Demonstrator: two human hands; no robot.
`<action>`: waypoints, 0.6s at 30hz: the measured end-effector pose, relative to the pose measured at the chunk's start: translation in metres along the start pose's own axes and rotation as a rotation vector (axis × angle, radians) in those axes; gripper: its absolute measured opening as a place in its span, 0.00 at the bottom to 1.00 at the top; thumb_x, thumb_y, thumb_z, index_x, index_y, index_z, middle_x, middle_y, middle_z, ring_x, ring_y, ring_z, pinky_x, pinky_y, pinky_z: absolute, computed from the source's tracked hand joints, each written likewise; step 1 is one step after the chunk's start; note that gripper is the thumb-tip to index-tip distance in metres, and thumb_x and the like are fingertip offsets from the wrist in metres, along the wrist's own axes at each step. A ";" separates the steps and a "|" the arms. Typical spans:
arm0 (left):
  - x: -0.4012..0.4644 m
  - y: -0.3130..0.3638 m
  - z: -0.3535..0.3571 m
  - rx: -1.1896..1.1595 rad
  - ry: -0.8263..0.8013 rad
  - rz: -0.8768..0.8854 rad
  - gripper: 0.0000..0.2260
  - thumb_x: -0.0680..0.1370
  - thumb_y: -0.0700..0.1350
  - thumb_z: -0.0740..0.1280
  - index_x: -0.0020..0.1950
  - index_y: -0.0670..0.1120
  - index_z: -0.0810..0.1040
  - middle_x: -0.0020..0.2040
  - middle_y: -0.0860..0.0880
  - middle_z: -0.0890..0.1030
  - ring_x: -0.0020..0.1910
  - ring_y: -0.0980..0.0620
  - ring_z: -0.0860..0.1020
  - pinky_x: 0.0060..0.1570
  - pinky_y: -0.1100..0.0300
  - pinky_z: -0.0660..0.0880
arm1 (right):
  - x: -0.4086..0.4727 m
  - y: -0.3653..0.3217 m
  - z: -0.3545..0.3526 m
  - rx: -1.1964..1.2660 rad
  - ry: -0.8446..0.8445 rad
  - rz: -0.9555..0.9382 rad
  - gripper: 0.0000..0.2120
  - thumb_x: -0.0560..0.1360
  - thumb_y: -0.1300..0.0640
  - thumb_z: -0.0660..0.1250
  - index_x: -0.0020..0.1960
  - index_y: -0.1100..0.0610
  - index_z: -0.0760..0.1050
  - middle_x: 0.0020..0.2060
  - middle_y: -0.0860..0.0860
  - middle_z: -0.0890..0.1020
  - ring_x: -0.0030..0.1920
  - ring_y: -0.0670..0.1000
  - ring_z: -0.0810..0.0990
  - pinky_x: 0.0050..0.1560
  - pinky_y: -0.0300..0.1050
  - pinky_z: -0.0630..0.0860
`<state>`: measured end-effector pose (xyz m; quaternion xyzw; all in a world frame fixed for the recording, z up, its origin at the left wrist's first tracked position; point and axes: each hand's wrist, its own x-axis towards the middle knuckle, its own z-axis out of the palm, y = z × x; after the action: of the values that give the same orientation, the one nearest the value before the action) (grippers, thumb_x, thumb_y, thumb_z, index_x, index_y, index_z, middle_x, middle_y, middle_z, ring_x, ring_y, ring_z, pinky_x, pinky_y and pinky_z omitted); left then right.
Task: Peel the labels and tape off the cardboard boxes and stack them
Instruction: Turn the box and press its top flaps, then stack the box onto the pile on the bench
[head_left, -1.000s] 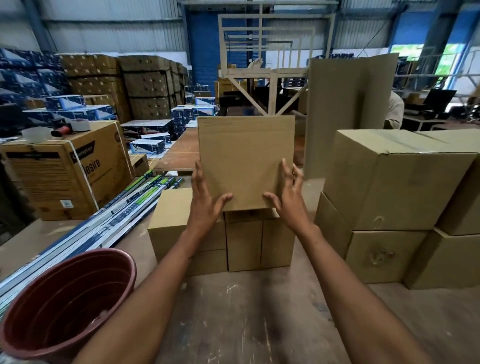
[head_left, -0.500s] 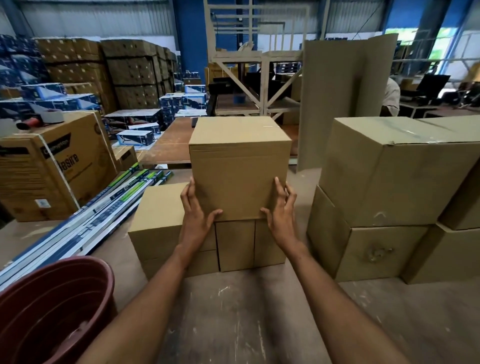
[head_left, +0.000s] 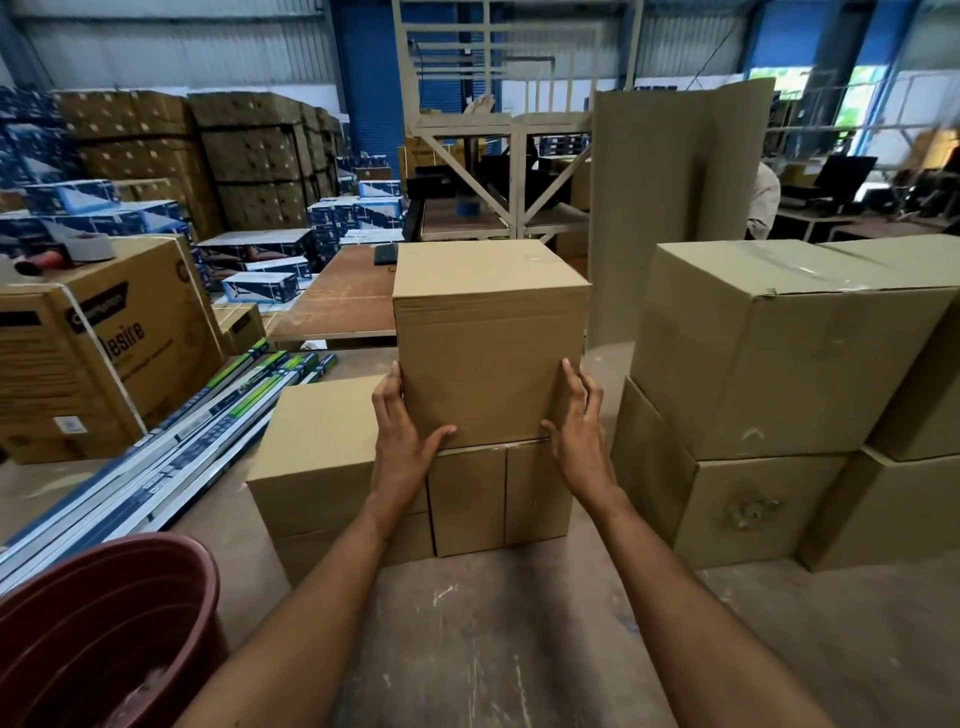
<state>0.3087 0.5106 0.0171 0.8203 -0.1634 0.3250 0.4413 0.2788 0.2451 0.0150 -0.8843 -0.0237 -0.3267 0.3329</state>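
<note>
Readable writing appears only on the large printed carton at the left: the brand name "Champion" in a dark slanted band and, below it, letters reading "esire", the first part hidden by a white strap. A small white label sits on its lower front; the text there is too small to read. A tape roll rests on top of this carton.

The plain box stands upright at centre, its bottom edge resting on the lower boxes, which sit on the worktable. No print shows on its front face.

The left hand presses against the box's left side, fingers straight and upward, thumb laid across the lower front face. The right hand mirrors this on the right side, fingers spread and straight, thumb at the bottom front corner. Both hands are flat on the box, not curled round it.

A second stack of larger boxes stands to the right, clear tape across the top one. A dark red bucket occupies the lower left corner. Long narrow packs lie between the printed carton and the lower boxes.

Compared with one second ago, the box has come down from a raised, tilted position to sit squarely on the lower boxes, and both hands have shifted to its lower sides.
</note>
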 end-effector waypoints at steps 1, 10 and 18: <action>-0.001 0.001 0.000 0.000 -0.003 -0.013 0.55 0.72 0.48 0.84 0.88 0.49 0.49 0.80 0.46 0.58 0.81 0.47 0.63 0.79 0.41 0.69 | -0.001 -0.001 0.000 -0.005 -0.004 0.009 0.53 0.79 0.66 0.75 0.88 0.42 0.45 0.82 0.51 0.53 0.65 0.62 0.82 0.62 0.62 0.84; -0.018 0.022 0.010 0.265 0.077 -0.020 0.54 0.75 0.48 0.82 0.88 0.45 0.48 0.83 0.42 0.56 0.82 0.42 0.63 0.80 0.46 0.66 | -0.013 -0.013 -0.003 -0.130 -0.058 0.018 0.53 0.80 0.57 0.75 0.88 0.45 0.39 0.87 0.54 0.42 0.83 0.63 0.63 0.73 0.64 0.76; -0.035 0.079 0.026 0.394 -0.062 0.210 0.41 0.81 0.55 0.72 0.88 0.51 0.55 0.85 0.44 0.57 0.81 0.44 0.63 0.73 0.44 0.68 | -0.023 -0.034 -0.021 -0.252 -0.035 -0.013 0.48 0.82 0.54 0.72 0.88 0.51 0.42 0.88 0.50 0.45 0.87 0.55 0.53 0.79 0.58 0.68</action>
<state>0.2496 0.4447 0.0319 0.8789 -0.1946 0.3693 0.2310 0.2403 0.2625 0.0329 -0.9244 0.0060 -0.3139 0.2165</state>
